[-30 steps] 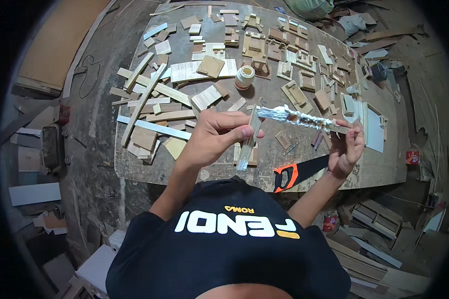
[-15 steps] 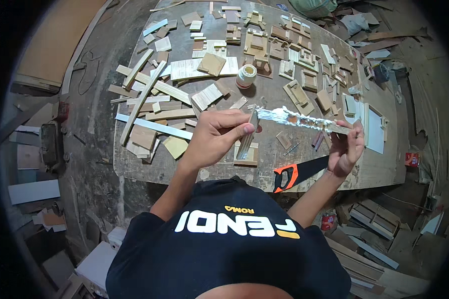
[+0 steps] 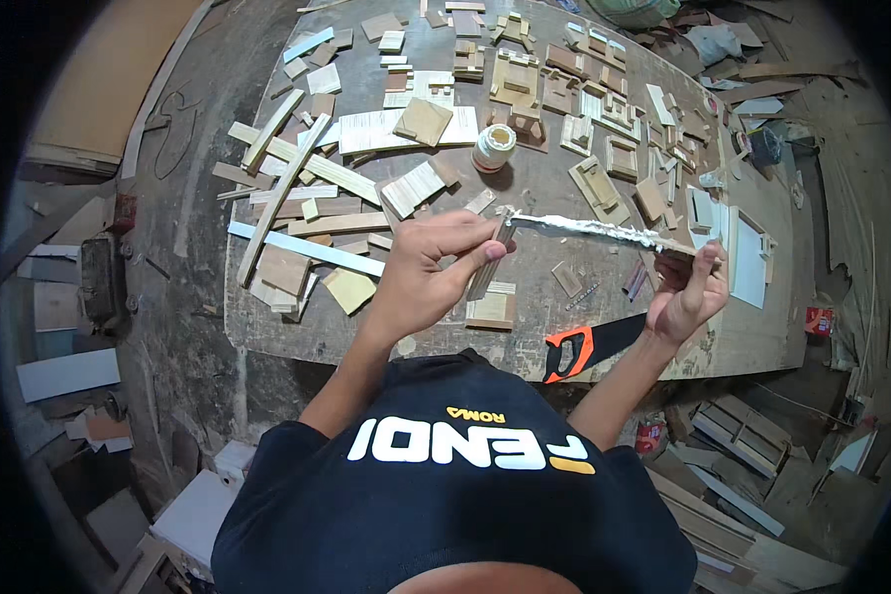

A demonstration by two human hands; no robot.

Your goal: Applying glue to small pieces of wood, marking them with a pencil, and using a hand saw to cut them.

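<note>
My left hand is closed on a short, narrow wooden strip, held upright-tilted above the table. My right hand grips the far end of a longer wooden piece, whose upper side carries a lumpy white paste, possibly glue. This piece's left end meets the top of the strip in my left hand; whether they are joined I cannot tell. An open white jar stands just beyond my hands. Beneath them lie a small wooden block and a black-and-orange handsaw.
The worn worktable bears several loose boards and strips at left and small wooden assemblies at back and right. A white-panelled piece lies at the right edge. Scrap wood and a dark bucket are around it.
The paste-covered piece has turned, so its coated face now shows as a narrower band. My right hand has rolled slightly with it. The left hand's strip has shifted a little.
</note>
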